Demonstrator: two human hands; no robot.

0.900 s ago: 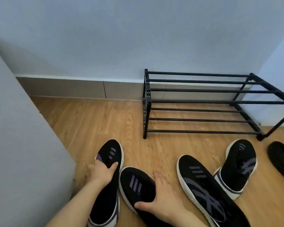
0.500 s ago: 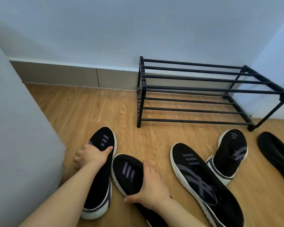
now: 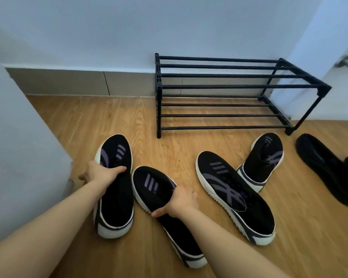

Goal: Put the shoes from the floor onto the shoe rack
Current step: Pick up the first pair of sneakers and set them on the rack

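Several black knit sneakers with white soles and purple stripes lie on the wooden floor. My left hand (image 3: 102, 173) grips the leftmost sneaker (image 3: 117, 197) across its middle. Beside it, my right hand (image 3: 181, 201) is closed on the second sneaker (image 3: 155, 189) at its opening. Two more sneakers lie to the right: a long one (image 3: 231, 193) and a shorter one (image 3: 263, 157) leaning on it. The black two-tier shoe rack (image 3: 219, 86) stands against the wall beyond them, with nothing on its bars.
A glossy black shoe (image 3: 327, 167) lies at the far right, with a second dark shape at the frame edge. A grey wall or panel (image 3: 18, 147) closes off the left side. A white door (image 3: 333, 67) with a metal handle stands to the right of the rack.
My right hand has closed its fingers around the second sneaker instead of resting flat on it. The left hand keeps its grip on the leftmost sneaker. The view has pulled back and shows more floor.
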